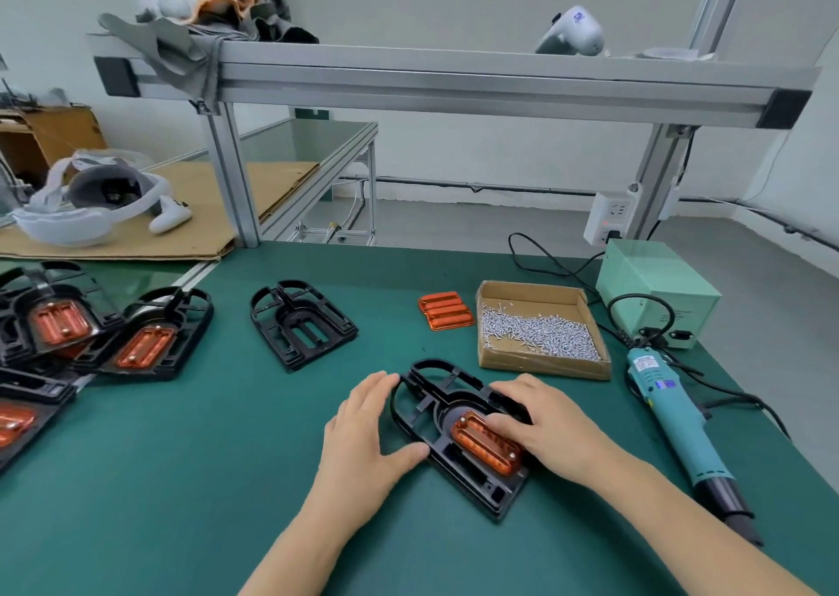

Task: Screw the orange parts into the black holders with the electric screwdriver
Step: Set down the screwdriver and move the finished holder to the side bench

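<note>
Green mat [181, 482] covers bench beneath aluminium frame [454, 82], grey floor [454, 218] beyond.

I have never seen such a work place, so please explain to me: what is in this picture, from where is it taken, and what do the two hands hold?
No robot is here. The one picture comes from a camera worn on a person's head, looking down at a green table. The left hand touches the edge of a black holder. The right hand rests on the orange part that sits in that holder. Neither hand holds a tool: the electric screwdriver lies on the table to the right. Behind are a cardboard box of screws, spare orange parts and an empty holder. At the left lie holders with orange parts already in them.
</note>
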`<state>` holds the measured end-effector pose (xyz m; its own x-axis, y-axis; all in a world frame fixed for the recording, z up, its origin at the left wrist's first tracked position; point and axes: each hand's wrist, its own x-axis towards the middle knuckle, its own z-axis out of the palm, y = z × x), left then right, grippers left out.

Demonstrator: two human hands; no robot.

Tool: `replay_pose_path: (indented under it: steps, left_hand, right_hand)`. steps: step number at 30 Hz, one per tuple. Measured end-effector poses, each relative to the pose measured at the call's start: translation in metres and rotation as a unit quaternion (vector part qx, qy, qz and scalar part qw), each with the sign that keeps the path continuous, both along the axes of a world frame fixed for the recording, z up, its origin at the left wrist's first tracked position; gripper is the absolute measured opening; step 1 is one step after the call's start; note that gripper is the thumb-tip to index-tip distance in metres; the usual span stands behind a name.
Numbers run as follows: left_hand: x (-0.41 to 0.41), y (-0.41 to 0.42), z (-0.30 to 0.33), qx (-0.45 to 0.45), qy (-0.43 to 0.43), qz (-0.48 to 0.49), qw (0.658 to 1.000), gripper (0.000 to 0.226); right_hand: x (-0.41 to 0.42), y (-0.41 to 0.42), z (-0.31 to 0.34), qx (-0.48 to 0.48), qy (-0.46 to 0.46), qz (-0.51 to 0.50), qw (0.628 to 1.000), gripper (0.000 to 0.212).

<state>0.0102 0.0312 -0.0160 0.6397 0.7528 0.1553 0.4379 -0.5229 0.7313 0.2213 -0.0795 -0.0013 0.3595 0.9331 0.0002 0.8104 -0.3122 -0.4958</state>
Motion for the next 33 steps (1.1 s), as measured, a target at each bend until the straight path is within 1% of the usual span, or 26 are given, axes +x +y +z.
replay_pose_path:
  steps: [2, 4, 7, 9, 11, 14, 18, 23, 27, 33]
  left_hand:
    - [0.001, 0.002, -0.001, -0.029, -0.002, 0.067, 0.997, 0.074]
    - [0.003, 0.002, -0.001, -0.056, 0.002, 0.109, 0.992, 0.062]
    - [0.004, -0.001, -0.001, -0.039, 0.018, 0.113, 0.993, 0.037]
    - [0.005, -0.003, 0.000, -0.009, 0.024, 0.101, 0.995, 0.032]
    - [0.006, -0.005, 0.000, -0.003, 0.029, 0.093, 0.995, 0.040]
    - [0.009, -0.007, 0.001, -0.024, 0.022, 0.094, 0.995, 0.052]
    - [0.008, -0.007, 0.002, -0.073, -0.035, 0.104, 0.991, 0.064]
    - [0.009, -0.007, -0.001, -0.093, -0.107, 0.094, 0.985, 0.069]
    - [0.004, -0.002, 0.000, -0.123, -0.158, 0.108, 0.974, 0.071]
    - [-0.013, 0.007, 0.008, -0.109, -0.197, 0.165, 0.960, 0.072]
  right_hand:
    - [-0.006, 0.001, -0.004, 0.027, 0.020, -0.021, 0.999, 0.033]
    - [-0.013, 0.004, -0.008, 0.055, 0.034, -0.047, 0.997, 0.026]
    - [-0.025, 0.011, -0.012, 0.091, 0.062, -0.083, 0.990, 0.031]
    - [-0.033, 0.016, -0.014, 0.108, 0.076, -0.086, 0.987, 0.033]
    - [-0.041, 0.021, -0.015, 0.126, 0.083, -0.088, 0.985, 0.032]
    - [-0.055, 0.029, -0.018, 0.136, 0.093, -0.096, 0.982, 0.042]
    - [-0.074, 0.036, -0.023, 0.160, 0.116, -0.101, 0.975, 0.049]
    - [-0.088, 0.049, -0.025, 0.183, 0.158, -0.103, 0.965, 0.048]
    - [-0.095, 0.061, -0.021, 0.187, 0.155, -0.087, 0.966, 0.047]
    - [-0.109, 0.087, -0.006, 0.194, 0.138, -0.033, 0.971, 0.047]
